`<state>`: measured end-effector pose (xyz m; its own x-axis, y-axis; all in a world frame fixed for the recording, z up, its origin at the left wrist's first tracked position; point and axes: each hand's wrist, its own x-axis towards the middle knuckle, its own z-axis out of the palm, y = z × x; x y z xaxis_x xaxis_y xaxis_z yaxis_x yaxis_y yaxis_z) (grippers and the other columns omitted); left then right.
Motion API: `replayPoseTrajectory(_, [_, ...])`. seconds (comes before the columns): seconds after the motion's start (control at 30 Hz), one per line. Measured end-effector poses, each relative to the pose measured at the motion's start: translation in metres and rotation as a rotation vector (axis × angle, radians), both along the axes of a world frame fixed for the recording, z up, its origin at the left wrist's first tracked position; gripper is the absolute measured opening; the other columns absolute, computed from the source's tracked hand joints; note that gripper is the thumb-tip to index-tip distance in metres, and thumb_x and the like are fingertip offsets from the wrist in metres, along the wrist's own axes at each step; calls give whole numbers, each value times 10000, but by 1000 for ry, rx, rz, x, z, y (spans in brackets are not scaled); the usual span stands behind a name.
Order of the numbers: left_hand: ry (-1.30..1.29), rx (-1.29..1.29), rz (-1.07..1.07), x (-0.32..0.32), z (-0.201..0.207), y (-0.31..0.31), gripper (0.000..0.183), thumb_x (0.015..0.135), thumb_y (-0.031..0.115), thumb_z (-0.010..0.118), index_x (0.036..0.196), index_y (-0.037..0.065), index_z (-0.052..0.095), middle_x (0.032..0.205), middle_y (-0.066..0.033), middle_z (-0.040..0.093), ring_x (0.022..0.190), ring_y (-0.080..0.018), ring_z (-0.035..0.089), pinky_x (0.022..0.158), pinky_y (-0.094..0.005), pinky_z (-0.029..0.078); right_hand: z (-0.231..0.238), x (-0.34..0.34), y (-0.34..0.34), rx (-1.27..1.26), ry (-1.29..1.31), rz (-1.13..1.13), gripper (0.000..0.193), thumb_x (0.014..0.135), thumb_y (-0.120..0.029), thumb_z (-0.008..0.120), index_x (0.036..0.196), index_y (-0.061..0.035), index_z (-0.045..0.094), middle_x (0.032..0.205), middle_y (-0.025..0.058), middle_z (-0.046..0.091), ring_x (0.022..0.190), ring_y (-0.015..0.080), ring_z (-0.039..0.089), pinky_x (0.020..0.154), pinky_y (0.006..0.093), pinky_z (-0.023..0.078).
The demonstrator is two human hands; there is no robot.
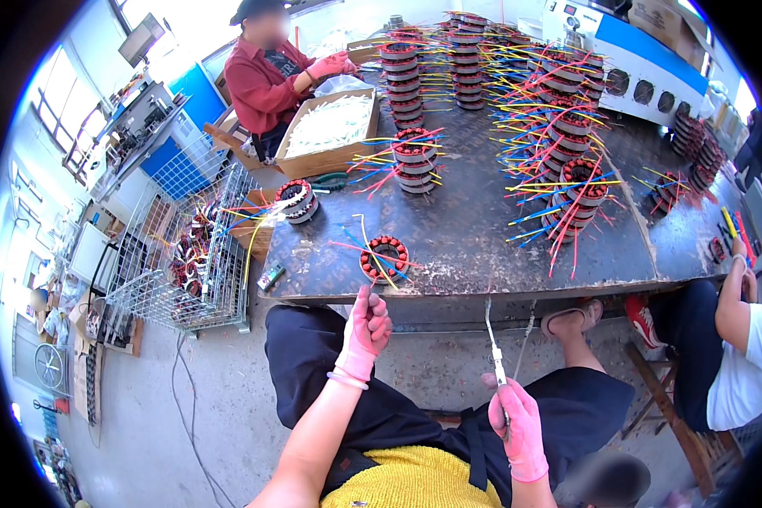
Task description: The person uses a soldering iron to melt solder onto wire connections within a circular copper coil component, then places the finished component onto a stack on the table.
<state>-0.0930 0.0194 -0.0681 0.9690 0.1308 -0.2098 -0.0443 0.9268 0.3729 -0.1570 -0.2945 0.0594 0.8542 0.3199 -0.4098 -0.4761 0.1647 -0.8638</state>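
Observation:
My left hand (367, 332), in a pink glove, is closed with thumb and finger pinched together just off the table's front edge. Whatever the pinch holds, if anything, is too small to make out. Right beyond it lies a motor stator (384, 259), a ring with red windings and loose red, yellow, blue and white wires. Lower right, my right hand (518, 430), also gloved in pink, is closed around a slim tool (499, 366) with a white body and a thin, pale shaft pointing up toward the table edge. Its exact kind is unclear.
Stacked stators (577, 182) with coloured leads cover the dark table (466, 220); another stator (296, 201) sits at the left corner. A co-worker (267, 80) works behind a carton (326, 127) of white pieces. A wire cage (186, 254) stands left; another person (741, 364) sits right.

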Motion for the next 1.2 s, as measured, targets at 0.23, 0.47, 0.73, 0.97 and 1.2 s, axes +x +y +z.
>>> replayPoseTrajectory(0.23, [283, 519, 47, -2, 3, -5, 365, 992, 446, 563, 819, 125, 572, 678, 24, 547, 368, -52, 315, 337, -199, 234, 1, -2, 1, -18, -8, -22, 364, 1025, -274, 480, 1186, 26, 607, 588, -50, 446, 465, 22, 319, 421, 193, 211])
replayPoseTrajectory(0.47, [260, 2248, 453, -8, 52, -7, 374, 894, 387, 702, 787, 34, 641, 728, -66, 615, 606, -199, 616, 564, -374, 465, -1, -1, 0, 0, -6, -10, 370, 1026, -283, 486, 1190, 27, 601, 593, -50, 445, 467, 24, 320, 423, 190, 215])
replayPoseTrajectory(0.73, [342, 569, -84, 3, 43, 3, 422, 996, 440, 560, 738, 106, 561, 565, 39, 447, 353, -60, 284, 323, -222, 202, -1, -1, 0, 3, 15, 12, 355, 1033, -273, 477, 1236, -12, 606, 599, -69, 453, 494, 18, 335, 452, 193, 232])
replayPoseTrajectory(0.97, [-9, -70, -155, 9, -13, -11, 459, 1048, 459, 415, 764, 122, 543, 548, 40, 306, 325, -81, 202, 290, -239, 176, -1, 1, 1, -24, 26, 26, 343, 1032, -259, 473, 1225, -13, 614, 597, -64, 455, 494, 23, 340, 453, 198, 234])
replayPoseTrajectory(1.2, [446, 1057, -174, -26, 64, 19, 450, 948, 479, 626, 896, 33, 651, 644, -15, 561, 461, -98, 487, 408, -243, 380, -4, 0, -2, -8, 37, -1, 341, 1035, -258, 471, 1229, -15, 610, 601, -57, 462, 503, 24, 344, 455, 199, 238])
